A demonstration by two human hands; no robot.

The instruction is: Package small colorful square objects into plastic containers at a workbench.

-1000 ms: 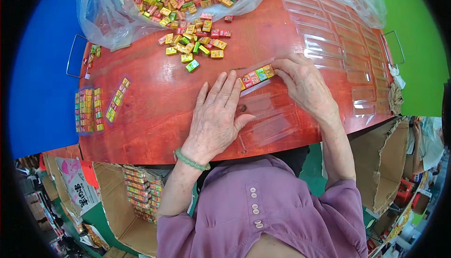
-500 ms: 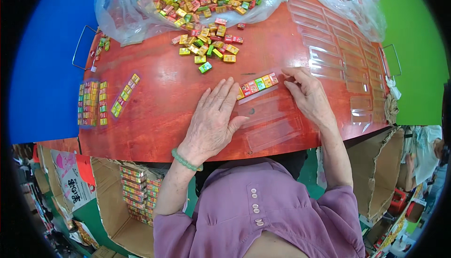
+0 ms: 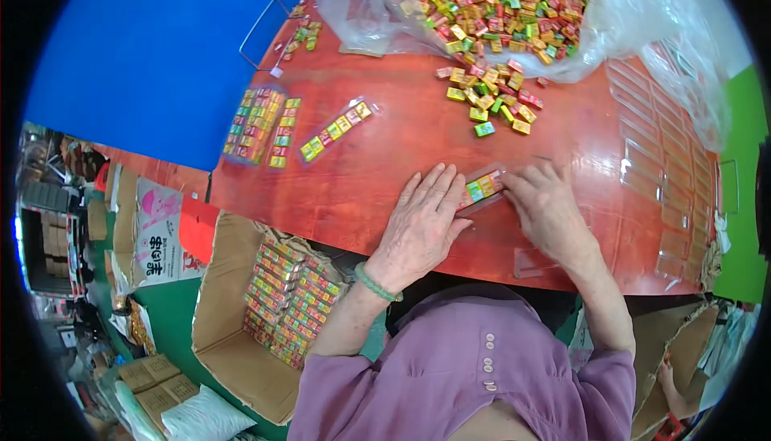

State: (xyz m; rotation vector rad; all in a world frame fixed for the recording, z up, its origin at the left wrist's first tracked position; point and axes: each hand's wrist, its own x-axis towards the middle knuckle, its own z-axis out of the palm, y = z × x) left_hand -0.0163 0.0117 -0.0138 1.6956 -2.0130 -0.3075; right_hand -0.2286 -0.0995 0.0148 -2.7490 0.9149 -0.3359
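Note:
A short row of small colourful boxes (image 3: 482,189) lies in a narrow clear plastic tray between my hands, near the table's front edge. My left hand (image 3: 426,220) rests nearly flat over its left end, fingers stretched out and thumb apart. At the other end, my right hand (image 3: 550,212) has bent fingers closed on the tray's end. Both hands hide the tray's ends. Beyond them, a loose pile of the same little boxes (image 3: 494,104) spills from a large clear plastic bag (image 3: 353,7) full of them.
Filled trays (image 3: 255,126) lie at the left of the red table (image 3: 377,192), with a single filled strip (image 3: 337,129) beside them. Clear trays (image 3: 642,168) cover the right side. Below the front edge, a cardboard box (image 3: 221,336) holds stacked filled packs (image 3: 293,300).
My view has swung left, so the table appears shifted right. My right hand has closed in on the row's right end, and the left hand still covers its left end.

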